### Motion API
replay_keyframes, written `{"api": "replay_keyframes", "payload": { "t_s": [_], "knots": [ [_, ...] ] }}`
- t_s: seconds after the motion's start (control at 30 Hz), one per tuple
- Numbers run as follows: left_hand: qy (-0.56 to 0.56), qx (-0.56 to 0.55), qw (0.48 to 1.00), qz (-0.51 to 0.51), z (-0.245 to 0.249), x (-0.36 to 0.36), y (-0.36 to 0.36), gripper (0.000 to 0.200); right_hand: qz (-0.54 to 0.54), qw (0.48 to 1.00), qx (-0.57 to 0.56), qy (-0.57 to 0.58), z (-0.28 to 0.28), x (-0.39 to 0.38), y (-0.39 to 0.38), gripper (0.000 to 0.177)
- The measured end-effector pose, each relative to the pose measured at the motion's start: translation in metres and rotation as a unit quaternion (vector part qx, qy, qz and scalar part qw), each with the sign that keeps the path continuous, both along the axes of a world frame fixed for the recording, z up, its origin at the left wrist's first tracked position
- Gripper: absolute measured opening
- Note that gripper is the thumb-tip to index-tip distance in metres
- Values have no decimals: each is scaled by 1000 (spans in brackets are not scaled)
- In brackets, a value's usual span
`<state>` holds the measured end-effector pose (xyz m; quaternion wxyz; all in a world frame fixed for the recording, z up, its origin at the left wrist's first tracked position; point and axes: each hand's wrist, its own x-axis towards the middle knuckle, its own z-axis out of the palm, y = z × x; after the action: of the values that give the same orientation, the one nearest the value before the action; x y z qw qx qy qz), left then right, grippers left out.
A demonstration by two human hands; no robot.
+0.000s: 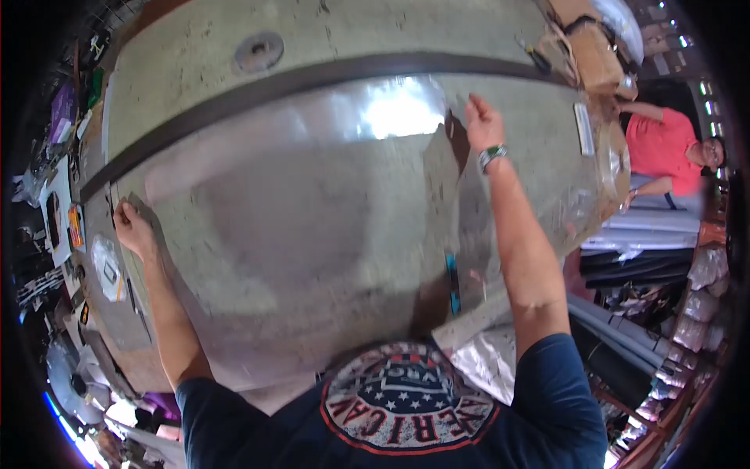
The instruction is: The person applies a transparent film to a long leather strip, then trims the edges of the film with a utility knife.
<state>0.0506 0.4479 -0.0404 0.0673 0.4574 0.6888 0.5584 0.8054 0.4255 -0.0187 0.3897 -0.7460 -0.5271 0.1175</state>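
A wide, clear plastic sheet [297, 117] stretches across the worktable between my hands, with a bright glare near its right end. My left hand [135, 230] is closed in a pinch at the sheet's left edge. On the other side, my right hand [484, 127], with a watch on its wrist, has its fingers pinched at the sheet's upper right. The thin edge in each pinch is hard to make out. Just beyond the sheet, a long dark bar [312, 76] lies across the table. A teal cutter-like tool [453, 283] lies nearer my body.
On the far side of the worktable [180, 47] sit a grey disc with a hole [259, 51], a screwdriver [537, 59] and a cardboard box [595, 59]. A white strip [584, 129] lies at right. Beyond that edge stands a person in a red shirt [664, 148].
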Motion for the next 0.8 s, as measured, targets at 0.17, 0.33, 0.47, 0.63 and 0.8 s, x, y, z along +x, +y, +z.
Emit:
{"api": "replay_keyframes", "payload": {
  "t_s": [0.17,0.33,0.47,0.63,0.8],
  "knots": [
    [81,-155,979,-104,58,95,-121,31,43,989,-139,-41,110,-36,-146,30],
    [135,-207,917,-312,60,290,-276,20,129,949,-282,-54,98,-79,-306,33],
    [162,-169,872,-429,74,431,-340,46,144,959,-218,-110,62,-94,-350,40],
    [252,-187,885,-343,55,493,-356,52,179,957,-201,-105,51,-87,-354,33],
    [228,-165,906,-316,50,499,-362,26,189,959,-177,-112,44,-80,-358,29]
  ]
}}
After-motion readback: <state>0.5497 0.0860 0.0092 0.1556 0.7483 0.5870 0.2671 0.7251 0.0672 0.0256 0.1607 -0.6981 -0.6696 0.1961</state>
